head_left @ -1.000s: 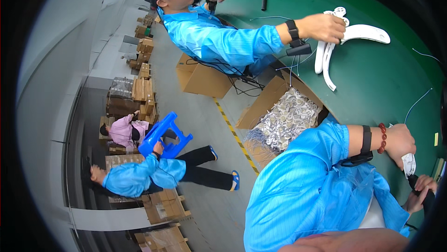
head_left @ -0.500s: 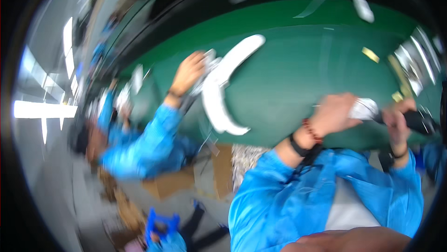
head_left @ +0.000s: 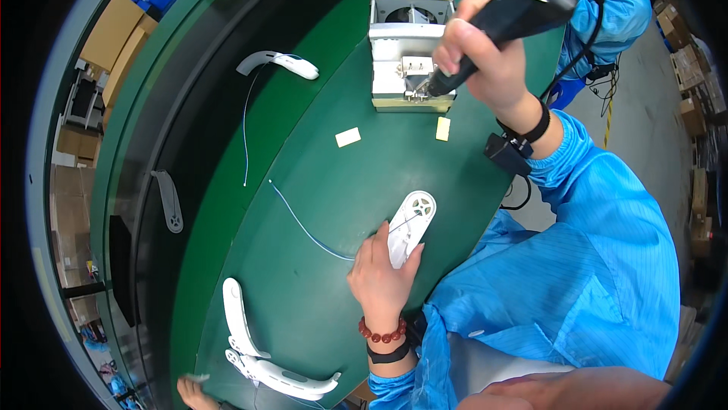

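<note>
Left hand [head_left: 381, 277]: fingers [head_left: 367, 253] and thumb closed about the opposite edges of a white, elongated plastic housing with a round spoked end [head_left: 417, 215], located on the near part of the green table [head_left: 334, 186].

Right hand [head_left: 489, 65]: fingers wrapped around a black, corded electric screwdriver [head_left: 523, 10], bit pointing down at the front of a silver-grey, box-shaped metal screw feeder [head_left: 410, 37]; contact of the tip cannot be told.

Thin pale-blue cable [head_left: 300, 224]: one, running to the left hand.

Small pale-yellow rectangular slips: two, one left of the feeder's front [head_left: 348, 137], one just before it [head_left: 443, 129].

White curved plastic arms: jointed pair, lower left [head_left: 292, 381].

Co-worker's hand [head_left: 194, 393]: bottom edge, near that pair.
</note>
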{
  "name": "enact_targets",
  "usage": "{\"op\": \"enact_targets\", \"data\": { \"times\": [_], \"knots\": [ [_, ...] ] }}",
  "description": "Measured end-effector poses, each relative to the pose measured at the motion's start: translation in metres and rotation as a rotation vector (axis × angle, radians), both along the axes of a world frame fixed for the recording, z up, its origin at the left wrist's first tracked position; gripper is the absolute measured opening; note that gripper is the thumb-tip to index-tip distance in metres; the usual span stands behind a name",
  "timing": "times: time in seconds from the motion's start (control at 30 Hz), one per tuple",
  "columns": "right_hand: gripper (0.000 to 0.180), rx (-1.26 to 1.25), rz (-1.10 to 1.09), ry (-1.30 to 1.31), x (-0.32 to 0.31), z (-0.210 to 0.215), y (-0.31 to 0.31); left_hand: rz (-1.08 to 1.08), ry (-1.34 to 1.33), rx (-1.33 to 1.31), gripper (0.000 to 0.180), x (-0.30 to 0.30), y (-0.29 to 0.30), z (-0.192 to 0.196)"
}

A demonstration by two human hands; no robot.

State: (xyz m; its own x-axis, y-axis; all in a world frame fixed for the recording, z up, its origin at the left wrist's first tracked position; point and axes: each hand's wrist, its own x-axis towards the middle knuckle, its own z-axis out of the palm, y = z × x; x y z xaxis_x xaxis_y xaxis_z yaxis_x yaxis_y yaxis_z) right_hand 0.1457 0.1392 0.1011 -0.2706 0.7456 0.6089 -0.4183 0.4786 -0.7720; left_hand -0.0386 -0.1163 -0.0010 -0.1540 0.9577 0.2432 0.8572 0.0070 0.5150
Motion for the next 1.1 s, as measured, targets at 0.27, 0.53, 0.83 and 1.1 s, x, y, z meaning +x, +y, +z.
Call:
{"op": "enact_targets", "data": {
  "times": [0.27, 0.53, 0.83, 1.1],
  "knots": [
    [0.010, 0.042, -0.099, -0.134, -0.016, -0.005, 0.017, 0.007, 0.002, -0.045, 0.062, -0.002, -0.001, 0.006],
    [0.010, 0.034, -0.092, -0.144, -0.021, -0.008, 0.019, 0.004, 0.004, -0.063, 0.062, -0.003, -0.001, 0.007],
    [0.011, 0.036, -0.090, -0.174, -0.025, -0.007, 0.021, 0.026, -0.052, -0.098, 0.063, -0.003, -0.003, 0.008],
    [0.014, 0.033, -0.024, -0.141, -0.030, -0.011, 0.024, 0.016, 0.011, -0.042, 0.063, -0.006, -0.005, 0.004]
  ]
}}
